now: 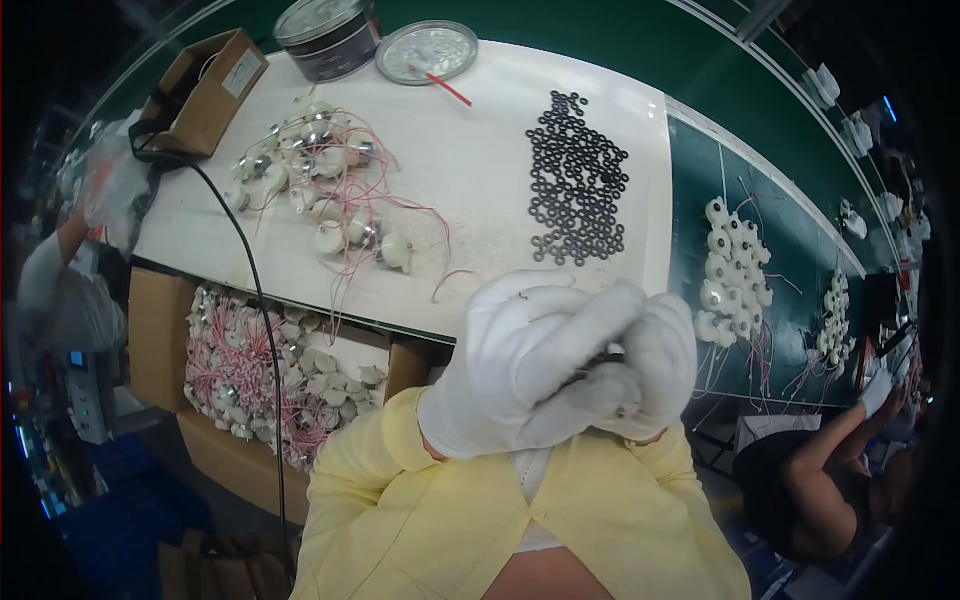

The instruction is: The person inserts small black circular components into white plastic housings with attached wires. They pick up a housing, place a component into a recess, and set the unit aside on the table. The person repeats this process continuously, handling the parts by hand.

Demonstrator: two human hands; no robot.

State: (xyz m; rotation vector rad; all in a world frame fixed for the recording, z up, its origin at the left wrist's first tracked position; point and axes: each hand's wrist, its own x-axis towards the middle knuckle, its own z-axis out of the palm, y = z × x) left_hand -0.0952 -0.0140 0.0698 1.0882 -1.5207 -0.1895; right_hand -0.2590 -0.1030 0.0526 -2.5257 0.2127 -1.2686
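Observation:
White gloves cover both of my hands, which are brought together in front of my chest at the near edge of the table. My left hand (525,350) is closed, its fingers reaching across toward the right. Against it, my right hand (660,365) is curled with its fingers bent inward. Small dark and shiny bits show between the fingers, but the gloves hide what is held. Just beyond the hands lies a patch of small black rings (577,185). To the left, white plastic parts with metal bodies and pink wires (330,165) lie in a loose heap.
A cardboard box (235,455) full of wired white parts stands below the table's left edge. A black cable (255,270) hangs across it. Behind are a tin (328,50), a lid (428,53) and an open carton (215,95). Rows of white parts (735,270) and a co-worker (815,480) are on the right.

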